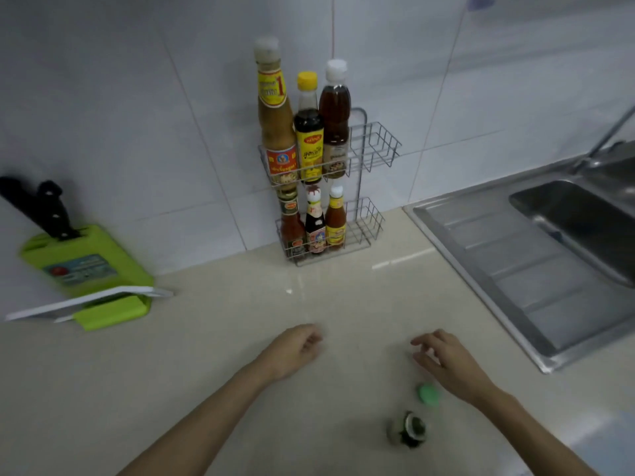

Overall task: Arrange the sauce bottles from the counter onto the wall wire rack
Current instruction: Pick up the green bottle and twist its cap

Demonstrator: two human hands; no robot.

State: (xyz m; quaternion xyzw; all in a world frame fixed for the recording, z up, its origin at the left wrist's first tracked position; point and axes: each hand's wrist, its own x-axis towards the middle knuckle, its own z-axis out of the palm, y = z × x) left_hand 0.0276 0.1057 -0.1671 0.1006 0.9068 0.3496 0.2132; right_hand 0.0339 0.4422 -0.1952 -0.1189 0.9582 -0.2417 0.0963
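Rack (pixel 374 146) stands at the far wall, foot on the table (pixel 206 355); two tiers, both loaded on the left side, right side of each tier bare; top tier holds three tall bottles (pixel 309 132), upright, packed side by side so the wire front keeps them in; bottom tier holds three short bottles (pixel 316 225), same tight row; tall ones up top likely because nothing caps their height there; no sauce bottle left on the near table that I can see, so the job looks about done.

Left hand (pixel 295 352) hovers low over the near table, fingers loosely curled, holding nothing; right hand (pixel 446 359) just right of it, fingers spread and slack, also bare; both well short of the rack.

Small green lid (pixel 428 394) lies near the right wrist; dark little jar (pixel 409 431) nearer still, blurred, contents unclear; not sauce bottles by the look.

Knife block (pixel 86 266) far left; sink (pixel 567 235) right.
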